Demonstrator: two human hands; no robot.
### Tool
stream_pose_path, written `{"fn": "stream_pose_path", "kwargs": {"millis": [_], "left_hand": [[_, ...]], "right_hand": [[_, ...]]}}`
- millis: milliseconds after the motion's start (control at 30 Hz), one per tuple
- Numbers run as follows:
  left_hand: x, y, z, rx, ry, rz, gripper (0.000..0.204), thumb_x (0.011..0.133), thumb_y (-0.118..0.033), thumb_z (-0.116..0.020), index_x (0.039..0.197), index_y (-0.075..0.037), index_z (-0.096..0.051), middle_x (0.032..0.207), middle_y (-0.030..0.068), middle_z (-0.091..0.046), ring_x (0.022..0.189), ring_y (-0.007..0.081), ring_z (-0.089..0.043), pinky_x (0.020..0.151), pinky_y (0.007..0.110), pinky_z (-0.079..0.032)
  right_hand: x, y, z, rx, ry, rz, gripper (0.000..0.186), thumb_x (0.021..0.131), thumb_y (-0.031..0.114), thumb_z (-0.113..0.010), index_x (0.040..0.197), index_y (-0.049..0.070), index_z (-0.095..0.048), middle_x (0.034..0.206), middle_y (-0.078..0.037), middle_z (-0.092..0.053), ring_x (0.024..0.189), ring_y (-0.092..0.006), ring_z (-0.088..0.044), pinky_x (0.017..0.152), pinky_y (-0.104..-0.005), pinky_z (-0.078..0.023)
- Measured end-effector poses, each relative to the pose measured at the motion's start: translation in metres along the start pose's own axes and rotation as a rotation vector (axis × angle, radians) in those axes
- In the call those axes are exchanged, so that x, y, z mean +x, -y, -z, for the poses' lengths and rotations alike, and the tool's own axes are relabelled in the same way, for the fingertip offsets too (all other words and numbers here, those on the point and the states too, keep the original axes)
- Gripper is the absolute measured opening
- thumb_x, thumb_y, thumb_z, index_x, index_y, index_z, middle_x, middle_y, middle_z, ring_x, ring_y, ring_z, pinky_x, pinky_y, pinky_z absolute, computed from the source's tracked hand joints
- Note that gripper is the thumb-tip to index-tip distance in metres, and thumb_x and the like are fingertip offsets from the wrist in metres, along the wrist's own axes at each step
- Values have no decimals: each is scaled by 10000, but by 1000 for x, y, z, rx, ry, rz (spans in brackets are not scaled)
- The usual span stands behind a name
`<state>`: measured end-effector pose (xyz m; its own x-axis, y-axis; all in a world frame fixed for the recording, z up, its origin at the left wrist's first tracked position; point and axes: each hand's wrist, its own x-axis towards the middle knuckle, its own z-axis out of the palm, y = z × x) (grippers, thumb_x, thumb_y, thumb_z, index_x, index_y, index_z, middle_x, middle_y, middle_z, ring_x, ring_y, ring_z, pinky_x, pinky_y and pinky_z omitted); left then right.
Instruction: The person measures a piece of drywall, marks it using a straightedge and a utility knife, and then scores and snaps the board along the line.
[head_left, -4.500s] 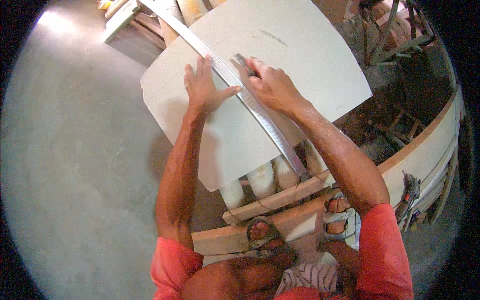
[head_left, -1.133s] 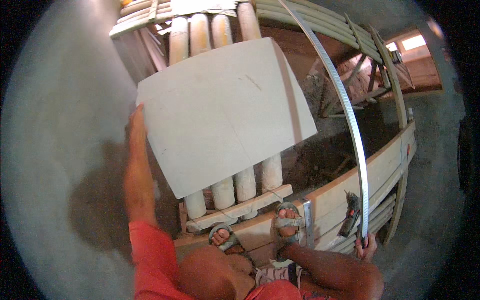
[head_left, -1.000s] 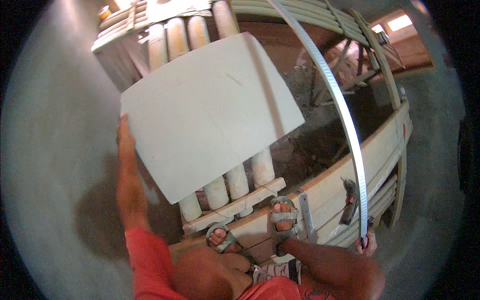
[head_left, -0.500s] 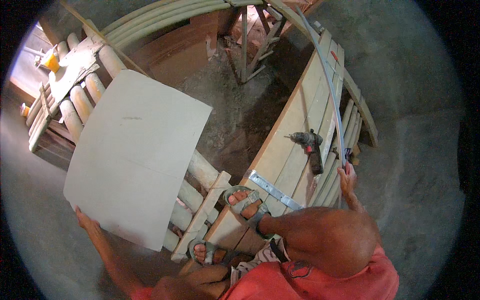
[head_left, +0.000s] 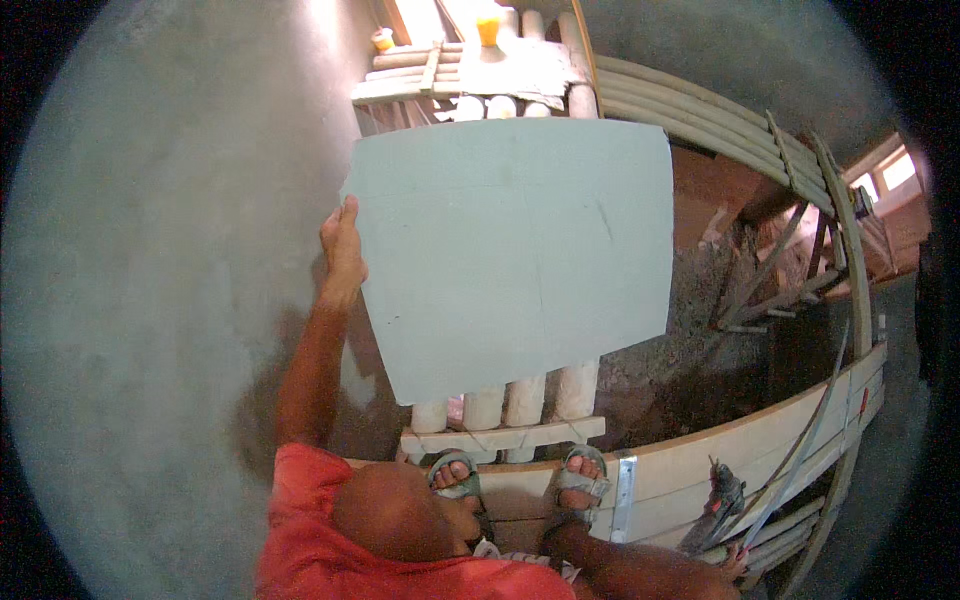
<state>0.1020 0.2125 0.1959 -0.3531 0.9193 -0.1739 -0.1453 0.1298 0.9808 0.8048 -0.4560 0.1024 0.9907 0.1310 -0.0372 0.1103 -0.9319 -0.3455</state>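
While gripping the big pale board (head_left: pixel 510 260) by its left edge, has the left hand (head_left: pixel 345 245) closed on that edge, just left of the middle of the frame, with some fingers tucked out of sight. Has the pale board in the middle of the frame, flat side up, over a row of round white poles (head_left: pixel 485 408). Cannot tell about any gap between board and poles. Can see a small dark scratch on the right part of the board and a thin, faint line lower down. Has the right hand (head_left: pixel 735 564) far down in the lower right of the frame, partly behind the bent right leg (head_left: pixel 640 560), closed on the near end of a long, thin metal strip (head_left: pixel 786 488). Cannot tell the shape of those fingers, so small and blurry. Wears a red shirt (head_left: pixel 300 500), plus gray sandals on the left foot (head_left: pixel 455 475) and the right foot (head_left: pixel 583 480), both low in the frame by the wooden planks (head_left: pixel 665 485). Can spot a short shiny metal plate (head_left: pixel 624 498) across the planks, just right of the right foot, and a dark drill (head_left: pixel 725 492) lying farther right, near the metal strip. Can also see a yellow cup (head_left: pixel 487 30) at the top of the frame, on a pale sheet (head_left: pixel 520 68), and long poles (head_left: pixel 700 105) in the upper right.
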Motion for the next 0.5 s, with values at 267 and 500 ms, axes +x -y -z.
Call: {"fn": "stream_pose_path", "kwargs": {"millis": [267,500], "left_hand": [[-77,-103,-93,186,24,-204,359,980,-283,-559,1030,65,-632,909,92,-636,843,151,-571,754,316,-477],[-93,-190,-155,359,213,-431,361,971,-336,-582,948,16,-658,831,83,-625,776,136,-564,703,308,-475]], "right_hand": [[28,3,-14,37,-4,-54,488,938,213,-555,1385,58,-438,1050,-131,-602,867,-210,-578,734,-325,-440],[23,-4,-19,98,-24,-98,505,952,216,-531,1419,84,-395,975,-123,-598,784,-189,-567,644,-312,-436]]}}
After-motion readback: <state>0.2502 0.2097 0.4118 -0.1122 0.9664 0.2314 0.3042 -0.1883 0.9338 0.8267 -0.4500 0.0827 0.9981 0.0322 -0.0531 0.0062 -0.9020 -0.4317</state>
